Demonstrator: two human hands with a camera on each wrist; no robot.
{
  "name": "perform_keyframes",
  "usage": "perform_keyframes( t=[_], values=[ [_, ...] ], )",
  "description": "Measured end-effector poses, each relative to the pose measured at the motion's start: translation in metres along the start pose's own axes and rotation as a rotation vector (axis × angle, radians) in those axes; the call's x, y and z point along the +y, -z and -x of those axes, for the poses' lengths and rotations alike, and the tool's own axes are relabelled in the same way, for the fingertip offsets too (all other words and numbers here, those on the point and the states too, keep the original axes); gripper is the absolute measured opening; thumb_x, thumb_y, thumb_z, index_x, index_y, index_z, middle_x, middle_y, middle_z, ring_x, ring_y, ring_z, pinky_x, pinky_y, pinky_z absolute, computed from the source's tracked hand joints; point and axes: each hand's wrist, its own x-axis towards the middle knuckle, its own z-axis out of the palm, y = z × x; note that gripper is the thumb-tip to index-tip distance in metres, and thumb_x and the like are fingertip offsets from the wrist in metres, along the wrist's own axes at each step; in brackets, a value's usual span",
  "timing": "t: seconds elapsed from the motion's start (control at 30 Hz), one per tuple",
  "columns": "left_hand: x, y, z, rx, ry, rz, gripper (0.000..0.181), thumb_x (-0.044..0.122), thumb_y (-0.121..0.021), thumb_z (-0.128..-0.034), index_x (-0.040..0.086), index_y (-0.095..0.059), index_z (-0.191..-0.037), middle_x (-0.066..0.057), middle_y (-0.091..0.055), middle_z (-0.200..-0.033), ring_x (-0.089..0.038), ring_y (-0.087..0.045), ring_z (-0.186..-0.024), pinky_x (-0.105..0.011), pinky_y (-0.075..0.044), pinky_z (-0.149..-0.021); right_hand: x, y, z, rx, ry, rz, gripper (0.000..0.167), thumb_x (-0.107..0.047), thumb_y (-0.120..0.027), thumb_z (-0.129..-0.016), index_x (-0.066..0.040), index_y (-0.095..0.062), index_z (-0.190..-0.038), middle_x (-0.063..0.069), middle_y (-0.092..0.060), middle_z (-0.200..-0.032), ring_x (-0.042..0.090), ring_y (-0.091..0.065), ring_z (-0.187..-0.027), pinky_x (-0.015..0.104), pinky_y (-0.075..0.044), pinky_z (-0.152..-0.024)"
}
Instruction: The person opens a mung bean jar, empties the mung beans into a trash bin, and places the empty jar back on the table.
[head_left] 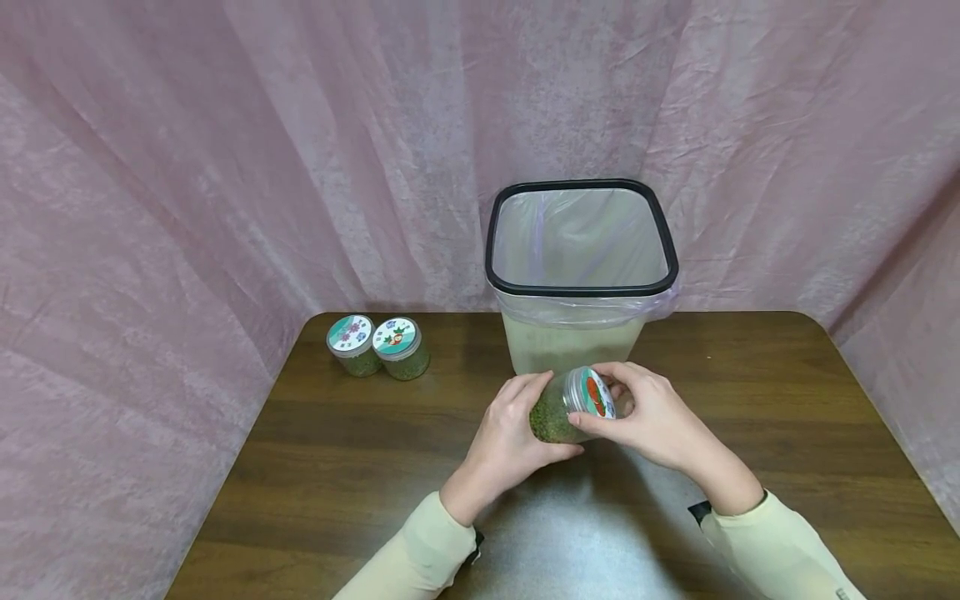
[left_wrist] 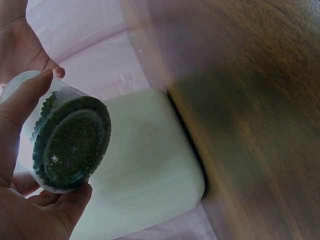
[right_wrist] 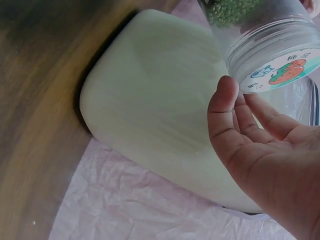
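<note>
A clear plastic jar [head_left: 553, 414] of small green beans is held tilted above the table, its lid toward the right. My left hand [head_left: 504, 433] grips the jar's body, with thumb and fingers on opposite sides; the jar's base [left_wrist: 75, 142] faces the camera in the left wrist view. My right hand [head_left: 656, 417] holds the rim of the screw lid [head_left: 597, 393] between thumb and fingers. The lid carries a round sticker [right_wrist: 287, 72] with orange-red fruit. In the right wrist view the thumb touches the lid's edge, and the fingers are partly hidden behind it.
Behind the hands stands a pale green bin [head_left: 573, 337] with a black rim and a thin plastic liner [head_left: 585, 233]. Two similar lidded jars, a left one [head_left: 352, 343] and a right one [head_left: 402, 348], stand side by side at the wooden table's [head_left: 315, 467] back left. Pink curtains [head_left: 390, 150] hang behind.
</note>
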Motion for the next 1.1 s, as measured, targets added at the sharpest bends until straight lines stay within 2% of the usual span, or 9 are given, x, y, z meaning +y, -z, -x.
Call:
perform_keyframes(
  t=[0.17, 0.37, 0.53, 0.77, 0.9, 1.0, 1.1],
  values=[
    [0.0, -0.002, 0.0, -0.005, 0.009, 0.006, 0.093, 0.05, -0.085, -0.0548, 0.011, -0.051, -0.132, 0.005, -0.054, -0.126, -0.01, -0.053, -0.114, -0.03, -0.049, -0.095, 0.003, 0.002, 0.002, -0.006, 0.024, -0.012, 0.068, -0.061, -0.073, -0.067, -0.024, -0.054, -0.121, -0.008, -0.056, -0.096, 0.011, -0.055, -0.077, 0.024, -0.05, -0.063],
    [0.0, -0.002, 0.0, -0.004, 0.008, 0.007, 0.094, 0.051, -0.085, -0.0549, 0.011, -0.05, -0.133, 0.003, -0.054, -0.126, -0.011, -0.053, -0.114, -0.03, -0.049, -0.095, 0.007, 0.004, 0.004, 0.02, 0.066, -0.012, 0.069, -0.057, -0.075, -0.067, -0.028, -0.052, -0.126, -0.012, -0.056, -0.1, 0.012, -0.055, -0.078, 0.025, -0.049, -0.067],
    [-0.001, -0.002, -0.001, 0.002, 0.012, 0.005, 0.094, 0.051, -0.085, -0.0546, 0.012, -0.05, -0.133, 0.003, -0.054, -0.126, -0.012, -0.053, -0.113, -0.03, -0.049, -0.095, 0.012, 0.009, 0.007, 0.072, 0.087, -0.013, 0.071, -0.052, -0.078, -0.066, -0.028, -0.052, -0.128, -0.014, -0.057, -0.103, 0.01, -0.056, -0.084, 0.023, -0.049, -0.07],
    [-0.007, 0.004, 0.001, 0.014, 0.053, 0.004, 0.093, 0.052, -0.085, -0.0548, 0.014, -0.051, -0.133, 0.004, -0.053, -0.126, -0.013, -0.054, -0.113, -0.031, -0.05, -0.094, 0.018, 0.023, 0.01, 0.173, 0.126, -0.023, 0.079, -0.039, -0.082, -0.068, -0.02, -0.046, -0.136, -0.011, -0.058, -0.109, 0.002, -0.054, -0.092, 0.022, -0.047, -0.071],
    [-0.013, 0.011, 0.002, 0.043, 0.069, 0.014, 0.093, 0.049, -0.086, -0.0541, 0.013, -0.051, -0.132, 0.002, -0.053, -0.126, -0.015, -0.055, -0.112, -0.033, -0.051, -0.093, 0.025, 0.036, 0.013, 0.234, 0.095, -0.012, 0.081, -0.033, -0.081, -0.071, -0.027, -0.04, -0.141, -0.01, -0.057, -0.109, 0.002, -0.05, -0.095, 0.017, -0.04, -0.073],
    [-0.017, 0.015, 0.001, 0.072, 0.068, 0.028, 0.092, 0.047, -0.087, -0.0532, 0.013, -0.052, -0.131, 0.002, -0.054, -0.125, -0.015, -0.056, -0.111, -0.033, -0.051, -0.092, 0.033, 0.047, 0.017, 0.27, 0.051, 0.012, 0.078, -0.033, -0.081, -0.071, -0.036, -0.041, -0.138, -0.012, -0.055, -0.107, 0.003, -0.048, -0.096, 0.016, -0.036, -0.074],
    [-0.021, 0.018, 0.0, 0.092, 0.07, 0.041, 0.092, 0.047, -0.087, -0.0529, 0.013, -0.052, -0.131, 0.002, -0.055, -0.124, -0.014, -0.056, -0.11, -0.033, -0.051, -0.092, 0.041, 0.054, 0.023, 0.292, 0.015, 0.012, 0.079, -0.033, -0.083, -0.068, -0.039, -0.043, -0.136, -0.012, -0.054, -0.107, 0.005, -0.048, -0.097, 0.016, -0.035, -0.075]
  ],
)
